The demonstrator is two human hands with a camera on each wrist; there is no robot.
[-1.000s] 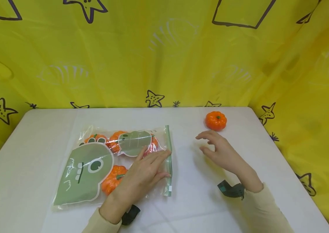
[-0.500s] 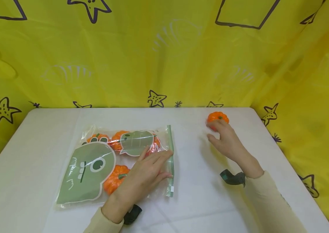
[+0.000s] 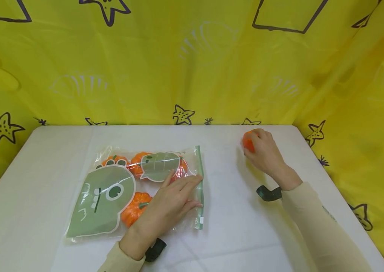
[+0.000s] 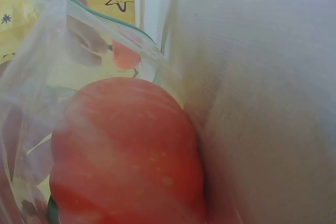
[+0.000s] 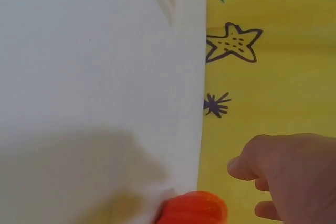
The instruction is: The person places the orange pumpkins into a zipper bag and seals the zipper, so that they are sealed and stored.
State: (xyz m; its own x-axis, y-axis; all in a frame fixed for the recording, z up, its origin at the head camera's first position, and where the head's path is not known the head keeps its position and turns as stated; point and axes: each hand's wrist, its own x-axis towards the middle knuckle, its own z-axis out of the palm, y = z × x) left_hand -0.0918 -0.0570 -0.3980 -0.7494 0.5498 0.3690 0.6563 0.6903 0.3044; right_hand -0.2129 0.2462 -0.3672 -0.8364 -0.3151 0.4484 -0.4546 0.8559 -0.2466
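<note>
A clear zip bag [image 3: 93, 211] with a green monster print lies flat at the left. Inside it show several toy pumpkins, one with a green stem [image 3: 134, 211]. My left hand [image 3: 168, 204] rests on the bag with extended fingers, fingertips at the green zip edge [image 3: 198, 162]. In the left wrist view a bagged pumpkin [image 4: 126, 150] fills the middle. At the back right, my right hand [image 3: 264, 153] grips a loose orange toy pumpkin [image 3: 248, 141], fingers over its top and thumb on the near side; the hand covers much of it.
The white table [image 3: 225, 234] carries the bag and the loose pumpkin. Behind it and at the right hangs a yellow curtain [image 3: 192, 75] with starfish drawings. A white slider [image 3: 201, 220] sits near the zip's front end.
My right hand has moved up and away to the loose pumpkin, and its fingers have curled round it. My left hand and the bag hold their place.
</note>
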